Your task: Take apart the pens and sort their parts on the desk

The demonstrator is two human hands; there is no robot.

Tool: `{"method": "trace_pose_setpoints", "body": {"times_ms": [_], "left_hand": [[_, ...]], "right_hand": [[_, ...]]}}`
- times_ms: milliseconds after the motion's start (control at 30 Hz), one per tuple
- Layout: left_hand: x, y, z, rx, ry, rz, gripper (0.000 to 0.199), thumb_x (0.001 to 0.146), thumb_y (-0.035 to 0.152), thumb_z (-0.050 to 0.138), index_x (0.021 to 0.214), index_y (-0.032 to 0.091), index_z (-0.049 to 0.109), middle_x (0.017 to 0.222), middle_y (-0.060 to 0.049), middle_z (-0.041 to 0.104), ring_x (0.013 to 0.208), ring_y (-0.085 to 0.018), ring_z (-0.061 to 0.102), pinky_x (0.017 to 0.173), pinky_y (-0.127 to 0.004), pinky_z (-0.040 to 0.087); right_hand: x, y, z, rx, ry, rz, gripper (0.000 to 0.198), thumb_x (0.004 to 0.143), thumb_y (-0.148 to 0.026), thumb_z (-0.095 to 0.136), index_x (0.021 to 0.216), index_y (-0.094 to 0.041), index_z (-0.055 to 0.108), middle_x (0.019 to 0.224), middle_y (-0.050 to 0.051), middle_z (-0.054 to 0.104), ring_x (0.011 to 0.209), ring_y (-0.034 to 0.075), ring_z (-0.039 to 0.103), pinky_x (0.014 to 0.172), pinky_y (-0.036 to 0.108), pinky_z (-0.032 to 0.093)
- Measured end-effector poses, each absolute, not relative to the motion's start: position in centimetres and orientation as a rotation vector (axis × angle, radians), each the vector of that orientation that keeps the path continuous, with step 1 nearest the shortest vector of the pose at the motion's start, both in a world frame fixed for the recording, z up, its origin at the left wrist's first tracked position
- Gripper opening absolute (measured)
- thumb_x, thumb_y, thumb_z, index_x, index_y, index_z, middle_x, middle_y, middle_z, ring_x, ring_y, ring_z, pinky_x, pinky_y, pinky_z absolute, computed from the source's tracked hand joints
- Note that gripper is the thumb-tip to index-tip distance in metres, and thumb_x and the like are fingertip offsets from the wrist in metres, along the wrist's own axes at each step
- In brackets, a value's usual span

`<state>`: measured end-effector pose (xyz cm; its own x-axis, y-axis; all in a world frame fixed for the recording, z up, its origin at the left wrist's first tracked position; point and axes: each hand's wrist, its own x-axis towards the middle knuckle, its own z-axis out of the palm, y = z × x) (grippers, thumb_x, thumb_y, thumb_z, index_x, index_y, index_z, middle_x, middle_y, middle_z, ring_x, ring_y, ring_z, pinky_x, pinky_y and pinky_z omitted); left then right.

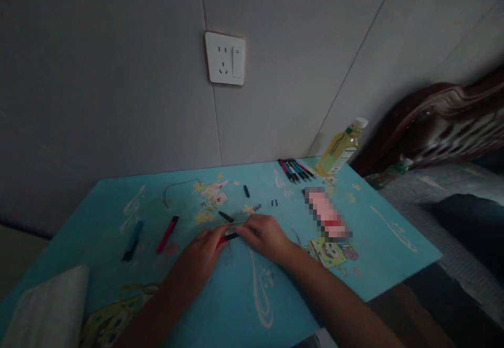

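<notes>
On the light blue cartoon-printed desk (pixel 354 222), near its left edge, a blue-and-black pen barrel (pixel 132 241) and a red-and-black pen barrel (pixel 167 234) are laid apart from the work and could be knocked off by a sweeping forearm. At the middle of the desk the left hand (pixel 205 251) is closed on the red-and-black end of a thin pen (pixel 229 236), and the right hand (pixel 264 235) is pinched on its other end, so the two hands are brought together over it (whether anything is being twisted cannot be told). Small black caps (pixel 226 216) and tiny black bits (pixel 274 202) are scattered just beyond the fingers; these could be rolled away or lost in the dim light if the pen slips. Towards the far right corner, a bundle of coloured pens (pixel 295 170) and a tilted plastic bottle of yellow liquid (pixel 339 151) could be toppled by a jolt.
</notes>
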<state>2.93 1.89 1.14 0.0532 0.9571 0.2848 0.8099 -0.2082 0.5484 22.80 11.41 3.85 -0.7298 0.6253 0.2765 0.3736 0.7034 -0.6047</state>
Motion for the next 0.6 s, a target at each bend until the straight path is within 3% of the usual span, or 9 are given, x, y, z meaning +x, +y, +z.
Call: {"method": "trace_pose_setpoints", "body": {"times_ms": [67, 167, 233, 333, 467, 533, 600], "left_hand": [[2.7, 2.0, 1.4, 2.118, 1.812, 0.841, 0.029, 0.095, 0.031, 0.045, 0.116, 0.024, 0.063, 0.102, -0.008, 0.069, 0.095, -0.024, 0.067, 0.084, -0.038, 0.054], [2.3, 2.1, 1.5, 2.119, 1.883, 0.814, 0.028, 0.095, 0.032, 0.044, 0.11, 0.023, 0.066, 0.096, -0.007, 0.07, 0.089, -0.023, 0.067, 0.079, -0.037, 0.055], [2.0, 2.2, 1.5, 2.147, 1.894, 0.818, 0.028, 0.095, 0.032, 0.045, 0.111, 0.023, 0.066, 0.097, -0.007, 0.07, 0.088, -0.023, 0.067, 0.078, -0.036, 0.055], [1.9, 2.2, 1.4, 2.268, 1.802, 0.829, 0.028, 0.095, 0.031, 0.047, 0.113, 0.023, 0.066, 0.098, -0.006, 0.07, 0.09, -0.023, 0.067, 0.079, -0.035, 0.054], [2.0, 2.1, 1.3, 2.385, 1.715, 0.821, 0.031, 0.096, 0.029, 0.046, 0.122, 0.023, 0.062, 0.1, -0.007, 0.07, 0.091, -0.021, 0.067, 0.081, -0.033, 0.054], [2.0, 2.1, 1.2, 2.389, 1.742, 0.807, 0.032, 0.096, 0.03, 0.047, 0.124, 0.022, 0.061, 0.102, -0.007, 0.071, 0.091, -0.021, 0.068, 0.08, -0.033, 0.055], [1.8, 2.1, 1.1, 2.365, 1.791, 0.794, 0.032, 0.096, 0.03, 0.047, 0.124, 0.022, 0.062, 0.105, -0.007, 0.071, 0.092, -0.022, 0.069, 0.08, -0.034, 0.055]], "right_hand": [[22.8, 11.3, 4.0, -0.765, -2.496, 0.678, 0.039, 0.101, -0.041, 0.041, 0.08, -0.018, 0.066, 0.073, 0.003, 0.065, 0.069, 0.014, 0.059, 0.068, 0.024, 0.043], [22.8, 11.2, 4.5, -0.667, -2.469, 0.716, 0.03, 0.098, -0.042, 0.049, 0.106, -0.019, 0.065, 0.094, 0.005, 0.068, 0.085, 0.015, 0.062, 0.077, 0.024, 0.045], [22.7, 11.3, 4.6, -0.568, -2.445, 0.754, 0.034, 0.094, -0.043, 0.055, 0.118, -0.019, 0.06, 0.104, 0.006, 0.067, 0.094, 0.016, 0.062, 0.084, 0.025, 0.045], [22.7, 11.5, 4.3, -0.528, -2.462, 0.739, 0.027, 0.097, -0.041, 0.052, 0.107, -0.019, 0.064, 0.098, 0.005, 0.068, 0.092, 0.016, 0.062, 0.084, 0.025, 0.045], [22.9, 11.5, 4.0, -0.662, -2.531, 0.659, 0.039, 0.101, -0.04, 0.04, 0.083, -0.018, 0.066, 0.074, 0.003, 0.067, 0.071, 0.014, 0.062, 0.071, 0.024, 0.044], [23.1, 11.5, 4.3, -0.673, -2.531, 0.652, 0.038, 0.101, -0.04, 0.04, 0.086, -0.018, 0.067, 0.075, 0.003, 0.067, 0.07, 0.014, 0.062, 0.07, 0.024, 0.044], [23.3, 11.5, 4.7, -0.621, -2.5, 0.672, 0.03, 0.097, -0.043, 0.05, 0.102, -0.018, 0.066, 0.088, 0.005, 0.069, 0.081, 0.016, 0.063, 0.075, 0.025, 0.045]]}}
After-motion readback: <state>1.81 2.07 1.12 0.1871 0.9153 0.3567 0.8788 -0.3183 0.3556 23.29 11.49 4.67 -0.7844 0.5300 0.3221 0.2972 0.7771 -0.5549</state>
